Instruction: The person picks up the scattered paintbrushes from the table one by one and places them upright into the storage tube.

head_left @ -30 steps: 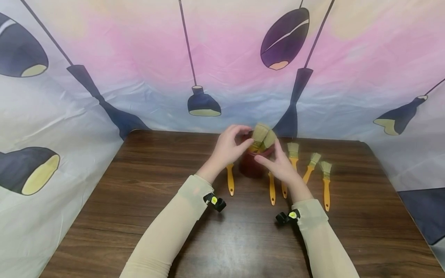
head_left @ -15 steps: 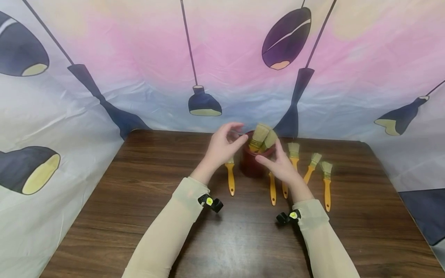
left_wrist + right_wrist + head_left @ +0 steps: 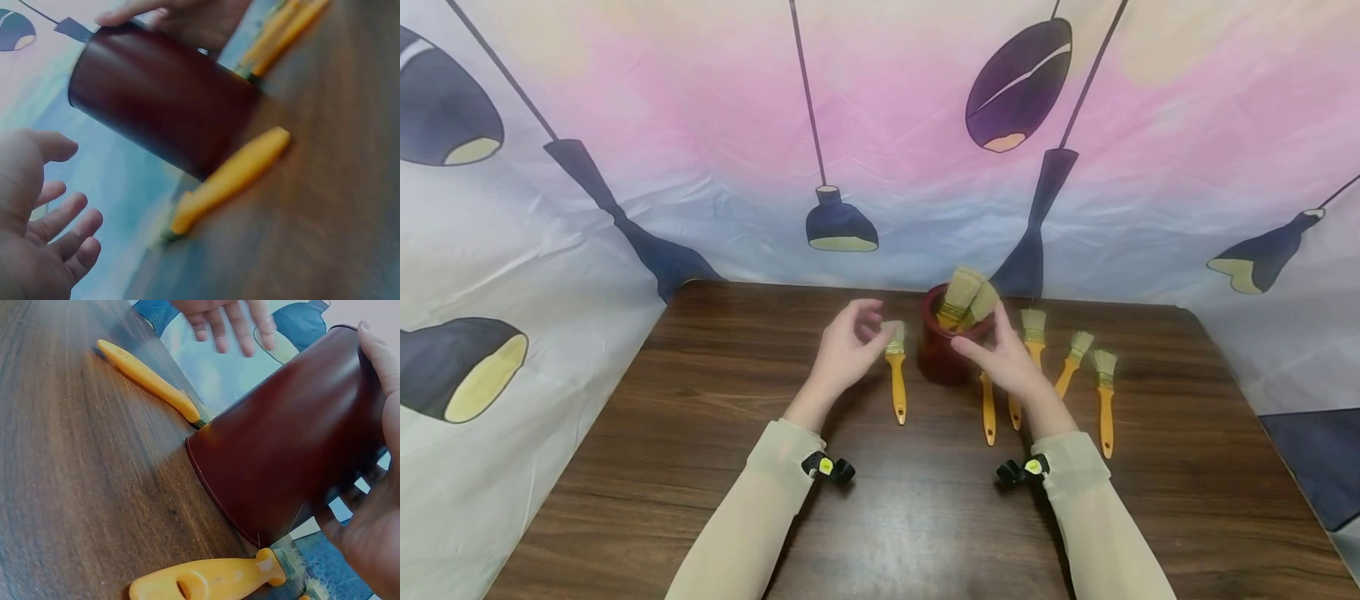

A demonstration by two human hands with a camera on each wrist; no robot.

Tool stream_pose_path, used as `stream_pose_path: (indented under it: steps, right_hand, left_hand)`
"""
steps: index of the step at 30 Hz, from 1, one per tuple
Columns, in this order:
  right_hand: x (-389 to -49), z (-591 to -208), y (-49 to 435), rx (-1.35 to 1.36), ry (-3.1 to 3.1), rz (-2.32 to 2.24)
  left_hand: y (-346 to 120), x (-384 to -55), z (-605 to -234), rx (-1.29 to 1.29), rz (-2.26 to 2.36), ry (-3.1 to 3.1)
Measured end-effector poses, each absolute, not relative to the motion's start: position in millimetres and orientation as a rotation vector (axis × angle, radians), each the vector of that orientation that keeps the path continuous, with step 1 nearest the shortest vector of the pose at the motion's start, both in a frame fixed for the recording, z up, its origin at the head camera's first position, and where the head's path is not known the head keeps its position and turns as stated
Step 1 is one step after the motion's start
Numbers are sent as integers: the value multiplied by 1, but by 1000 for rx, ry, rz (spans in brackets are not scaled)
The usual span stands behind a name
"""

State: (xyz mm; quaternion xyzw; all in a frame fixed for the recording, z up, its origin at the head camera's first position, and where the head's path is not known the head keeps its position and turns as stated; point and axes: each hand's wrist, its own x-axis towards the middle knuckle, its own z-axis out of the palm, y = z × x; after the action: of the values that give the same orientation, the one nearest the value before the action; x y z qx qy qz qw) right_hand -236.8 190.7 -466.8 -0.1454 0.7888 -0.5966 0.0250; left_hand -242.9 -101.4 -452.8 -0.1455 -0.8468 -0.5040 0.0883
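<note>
A dark red cylindrical brush holder [image 3: 942, 357] stands upright near the table's back edge. Two paintbrushes [image 3: 961, 293] lean in it, bristles up. My right hand [image 3: 1009, 360] grips its right side, thumb by the rim and fingers around the wall, as the right wrist view [image 3: 369, 506] also shows. To the left of the holder lies a paintbrush with a yellow handle [image 3: 897, 387], bristles away from me. Just left of those bristles hovers my left hand [image 3: 847, 346], holding nothing. In the left wrist view its fingers [image 3: 75, 231] are loosely bent and apart from the brush.
Several more yellow-handled paintbrushes lie on the dark wooden table [image 3: 880, 517] right of the holder, including one at the far right [image 3: 1105, 408]. My right hand and forearm partly cover some of them. A printed cloth [image 3: 715, 167] hangs behind the table.
My left hand has moved away from the holder, left and toward me, to beside the brush on the left. The right hand, the holder and the two brushes in it have stayed put.
</note>
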Motion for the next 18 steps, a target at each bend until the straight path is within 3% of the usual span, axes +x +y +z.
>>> stream_pose_path:
  steps: [18]
  right_hand:
    - [-236,-468,190,-438,2437,-1848]
  left_hand:
    - [-99,-230,-483,-418,-1229,-2793]
